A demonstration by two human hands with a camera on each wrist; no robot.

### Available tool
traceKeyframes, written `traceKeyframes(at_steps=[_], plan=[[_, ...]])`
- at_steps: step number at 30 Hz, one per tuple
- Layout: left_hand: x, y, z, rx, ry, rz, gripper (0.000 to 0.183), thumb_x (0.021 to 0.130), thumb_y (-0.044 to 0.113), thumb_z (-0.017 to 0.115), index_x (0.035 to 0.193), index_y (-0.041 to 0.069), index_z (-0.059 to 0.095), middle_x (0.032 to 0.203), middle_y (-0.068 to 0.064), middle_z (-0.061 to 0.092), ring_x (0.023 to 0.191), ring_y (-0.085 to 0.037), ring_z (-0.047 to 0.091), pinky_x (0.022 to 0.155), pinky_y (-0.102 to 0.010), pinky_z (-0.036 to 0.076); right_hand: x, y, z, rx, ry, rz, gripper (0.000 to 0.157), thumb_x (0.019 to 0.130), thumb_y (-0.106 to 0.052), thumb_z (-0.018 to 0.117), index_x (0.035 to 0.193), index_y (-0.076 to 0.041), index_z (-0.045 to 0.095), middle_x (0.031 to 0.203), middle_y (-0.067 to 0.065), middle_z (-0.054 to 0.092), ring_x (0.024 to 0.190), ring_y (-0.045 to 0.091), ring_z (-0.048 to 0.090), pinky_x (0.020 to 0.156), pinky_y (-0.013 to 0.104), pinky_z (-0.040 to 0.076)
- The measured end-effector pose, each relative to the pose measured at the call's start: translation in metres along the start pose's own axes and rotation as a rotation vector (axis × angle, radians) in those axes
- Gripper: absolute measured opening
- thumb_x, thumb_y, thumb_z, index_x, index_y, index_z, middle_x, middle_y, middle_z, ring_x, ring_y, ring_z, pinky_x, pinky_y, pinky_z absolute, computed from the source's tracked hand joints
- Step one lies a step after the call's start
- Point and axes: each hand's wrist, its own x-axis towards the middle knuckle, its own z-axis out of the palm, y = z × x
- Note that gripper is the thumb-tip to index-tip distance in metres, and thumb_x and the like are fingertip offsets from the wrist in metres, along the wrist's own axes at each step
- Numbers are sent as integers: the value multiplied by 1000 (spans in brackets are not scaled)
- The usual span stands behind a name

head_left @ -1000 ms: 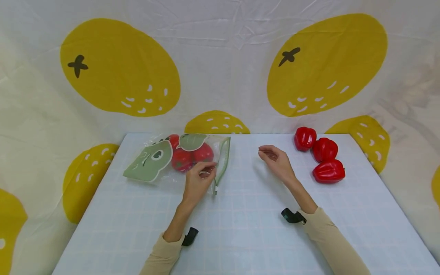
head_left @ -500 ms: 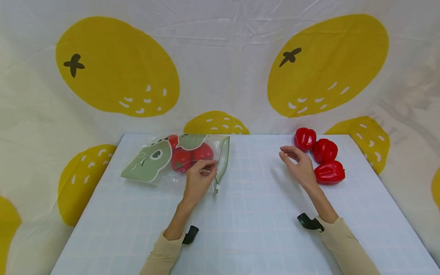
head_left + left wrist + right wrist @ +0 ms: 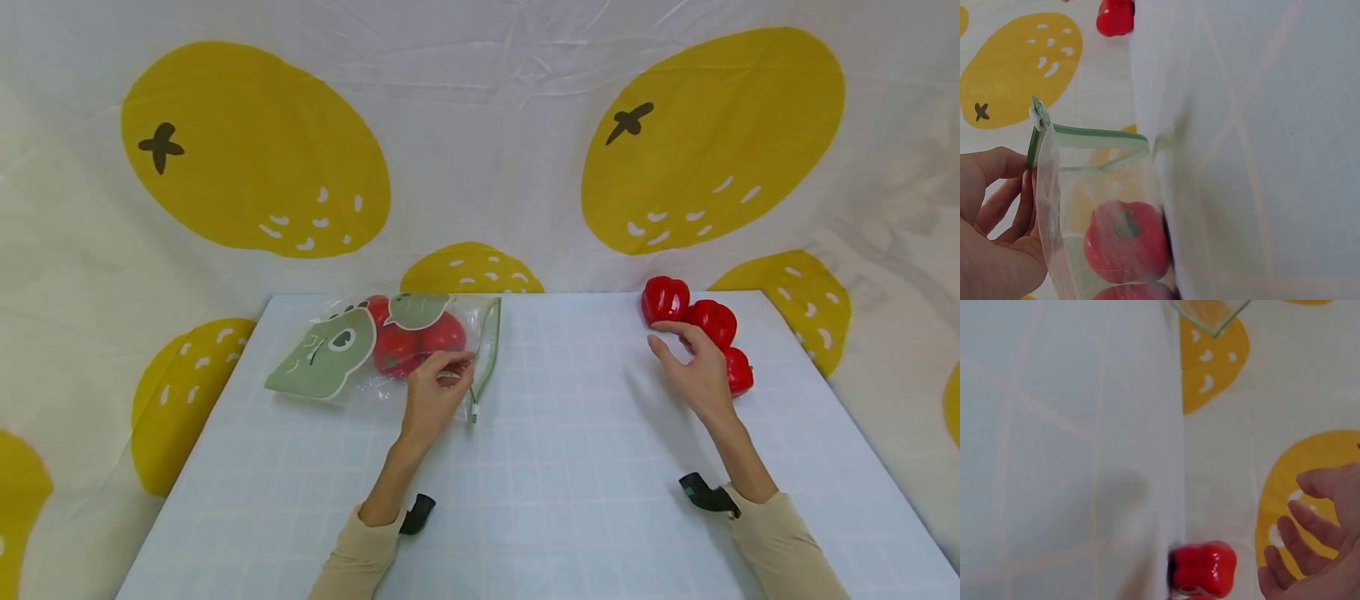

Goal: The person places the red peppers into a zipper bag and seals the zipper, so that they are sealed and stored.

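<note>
My left hand (image 3: 435, 396) pinches the open-end edge of a clear zip bag (image 3: 322, 358) printed with green cartoon shapes. Several red bell peppers (image 3: 442, 333) lie inside it; the left wrist view shows one with a green stem (image 3: 1127, 225) behind the plastic. The bag's green zip strip (image 3: 1100, 132) stands up, its mouth toward the right. Over at the right, my right hand (image 3: 699, 367) holds nothing, thumb and fingers apart. It hovers at a loose group of glossy red bell peppers (image 3: 664, 298), partly covering the nearest pepper (image 3: 739, 372). Another pepper (image 3: 716, 320) sits between them.
A pale blue table (image 3: 540, 467) with a faint checked pattern lies under everything. Behind its far edge hangs a white cloth (image 3: 487, 150) with big yellow fruit prints. A dark wrist camera (image 3: 708, 494) is strapped at each cuff.
My right hand has moved right, from mid-table to the loose peppers, and its thumb and fingers have spread apart. The left hand stays at the bag's edge.
</note>
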Motion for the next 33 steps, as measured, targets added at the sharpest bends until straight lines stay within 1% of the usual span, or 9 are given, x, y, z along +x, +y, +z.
traceKeyframes(at_steps=[6,13,17,20,26,33], plan=[[1,0,-1,-2,-4,-17,20,91,2,76,112,2,76,105,-9,73,90,-22,71,80,-24,60,-2,10,-17,-67,11,-8,53,98,-31,70,143,-6,57,146,23,52,134,44,44,97,71,47],[1,0,-3,-12,-6,-11,21,92,3,76,112,2,76,105,-10,73,91,-23,70,81,-24,60,-1,25,-32,-134,22,-13,51,98,-26,71,142,-3,56,143,27,49,133,46,42,92,73,49],[2,0,-3,-21,-6,-16,21,92,3,76,112,3,77,104,-10,74,91,-24,70,81,-26,60,-2,34,-39,-158,2,-12,52,96,-23,73,141,-3,56,145,29,46,134,49,39,91,74,48],[2,0,-3,-34,-8,-19,21,91,3,77,112,4,77,104,-10,74,90,-24,70,81,-29,61,-4,40,-43,-173,-10,-9,53,94,-20,75,141,-2,56,146,30,44,135,50,37,89,74,48],[1,-2,-3,-64,-5,14,19,91,0,75,110,2,78,101,-12,73,88,-28,70,80,-39,62,-7,48,-48,-210,-54,-40,54,92,-15,76,140,1,55,144,34,43,135,55,34,87,76,47],[-1,1,-4,-35,-17,0,21,91,2,76,112,4,77,103,-9,73,90,-25,69,82,-35,62,-8,57,-55,-266,-139,-86,58,89,-9,79,139,6,54,144,38,39,131,59,34,85,77,47]])
